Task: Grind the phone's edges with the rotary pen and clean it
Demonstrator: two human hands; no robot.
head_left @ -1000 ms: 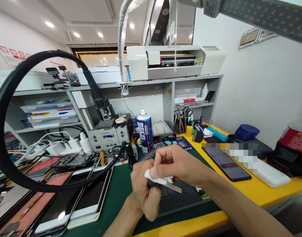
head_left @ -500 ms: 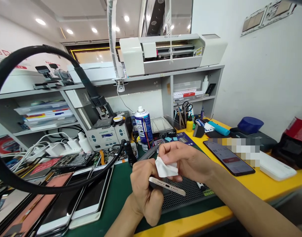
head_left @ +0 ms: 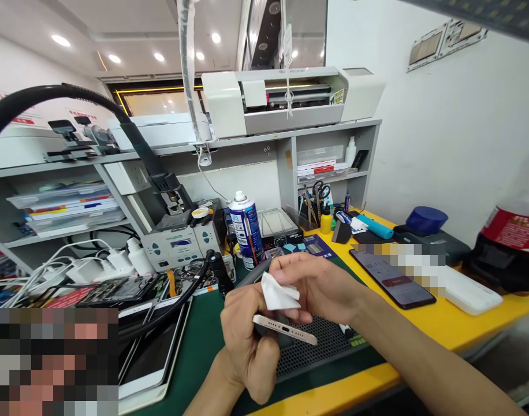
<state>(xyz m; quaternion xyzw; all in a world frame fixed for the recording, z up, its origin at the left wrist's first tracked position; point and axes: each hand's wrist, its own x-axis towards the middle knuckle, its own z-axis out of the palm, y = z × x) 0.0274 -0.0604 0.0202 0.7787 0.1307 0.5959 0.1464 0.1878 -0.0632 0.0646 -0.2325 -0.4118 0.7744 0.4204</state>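
My left hand (head_left: pixel 247 341) is closed around a gold phone (head_left: pixel 286 330), its bottom edge with the charging port and speaker holes turned toward me. My right hand (head_left: pixel 319 286) pinches a folded white wipe (head_left: pixel 278 293) just above that phone. The wipe covers part of the left fingers, and whether it touches the phone's surface cannot be made out. Most of the phone's faces are hidden by the hands. Below both hands lies a black perforated mat (head_left: pixel 308 352) on the green work mat (head_left: pixel 193 352).
A blue spray can (head_left: pixel 247 231) stands behind the hands, beside a grey soldering station (head_left: pixel 182 245). Tablets (head_left: pixel 154 352) lie at left under a thick black hose (head_left: pixel 128 136). On the yellow bench edge at right are a dark phone (head_left: pixel 392 280) and a white power bank (head_left: pixel 475 292).
The view has shifted slightly, so the hands and bench appear a little further left. The hold on the phone and wipe stays the same. A blurred patch now covers the lower left corner.
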